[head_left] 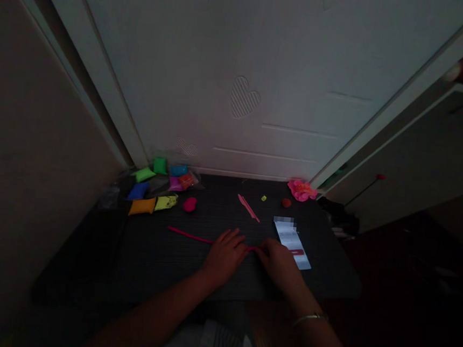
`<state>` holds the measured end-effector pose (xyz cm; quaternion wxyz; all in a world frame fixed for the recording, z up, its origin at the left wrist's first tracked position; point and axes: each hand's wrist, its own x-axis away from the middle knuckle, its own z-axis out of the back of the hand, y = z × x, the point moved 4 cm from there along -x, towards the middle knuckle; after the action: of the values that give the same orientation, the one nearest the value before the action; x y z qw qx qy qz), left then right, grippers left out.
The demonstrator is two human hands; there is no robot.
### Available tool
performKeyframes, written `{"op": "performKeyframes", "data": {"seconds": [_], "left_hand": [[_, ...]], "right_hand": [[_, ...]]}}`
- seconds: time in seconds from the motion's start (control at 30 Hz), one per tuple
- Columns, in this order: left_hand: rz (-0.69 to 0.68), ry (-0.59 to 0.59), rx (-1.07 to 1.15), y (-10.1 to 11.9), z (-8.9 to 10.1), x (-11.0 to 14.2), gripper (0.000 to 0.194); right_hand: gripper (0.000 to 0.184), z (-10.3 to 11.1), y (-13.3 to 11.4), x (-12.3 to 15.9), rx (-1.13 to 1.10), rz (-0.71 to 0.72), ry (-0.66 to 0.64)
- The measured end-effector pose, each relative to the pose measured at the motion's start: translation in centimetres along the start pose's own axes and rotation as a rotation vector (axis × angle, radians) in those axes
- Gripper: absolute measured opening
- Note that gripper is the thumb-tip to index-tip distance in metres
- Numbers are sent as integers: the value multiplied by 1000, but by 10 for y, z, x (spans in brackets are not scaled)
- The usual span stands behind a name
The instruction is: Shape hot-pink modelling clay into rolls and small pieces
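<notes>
While the red strand (189, 235) runs left to right across the dark table (146, 263), left hand (225, 254) lies open over it, fingers extended; right hand (280, 261) curls at it farther right; can't tell if pinching.

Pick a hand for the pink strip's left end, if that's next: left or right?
Left, I'd judge. The left hand lies over the pink strip, nearer that end. The right hand is farther right, so it would likely have to reach past the left.
</notes>
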<state>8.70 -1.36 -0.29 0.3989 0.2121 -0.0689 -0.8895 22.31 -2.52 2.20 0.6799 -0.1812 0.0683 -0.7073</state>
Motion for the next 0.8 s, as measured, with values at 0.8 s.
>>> {"op": "performKeyframes", "data": {"seconds": [0.8], "left_hand": [[16, 12, 24, 0, 1, 0, 21]], "right_hand": [[17, 2, -6, 0, 7, 197, -119]]}}
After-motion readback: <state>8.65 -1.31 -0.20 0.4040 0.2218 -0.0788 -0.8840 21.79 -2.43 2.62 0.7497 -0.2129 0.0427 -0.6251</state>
